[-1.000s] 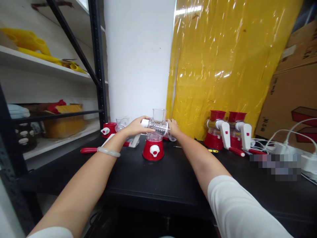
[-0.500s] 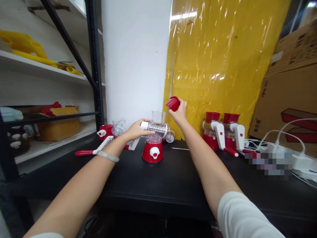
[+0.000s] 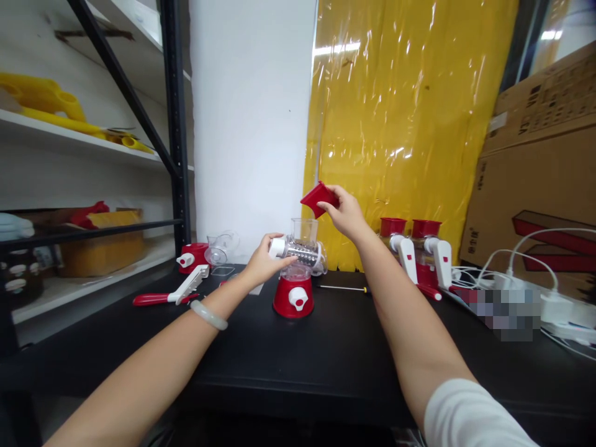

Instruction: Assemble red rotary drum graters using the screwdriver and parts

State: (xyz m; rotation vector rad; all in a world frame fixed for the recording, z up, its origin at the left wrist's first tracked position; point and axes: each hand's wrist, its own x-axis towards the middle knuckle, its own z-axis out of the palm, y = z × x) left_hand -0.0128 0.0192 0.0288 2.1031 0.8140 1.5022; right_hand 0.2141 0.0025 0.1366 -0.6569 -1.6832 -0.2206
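A red and clear rotary drum grater [image 3: 292,292] stands upright on the black table, with a metal drum [image 3: 305,253] lying sideways in its clear housing. My left hand [image 3: 266,263] is closed around the white end of the drum, at the grater's left side. Above the clear feed chute [image 3: 306,230], my right hand [image 3: 347,212] grips a red food pusher [image 3: 317,198], held tilted and apart from the chute. A white suction knob [image 3: 298,298] sits on the front of the red base.
A crank handle [image 3: 156,298] and a second red base [image 3: 192,256] lie to the left. Behind the grater is a screwdriver [image 3: 342,288]. Two assembled graters [image 3: 426,230] stand right, near white cables [image 3: 510,267] and a cardboard box [image 3: 540,167]. A shelf rack [image 3: 174,112] borders the left.
My right hand has turned the red pusher and brought it leftward, closer over the chute. My left hand keeps its hold on the drum end. The whole view has shifted slightly.
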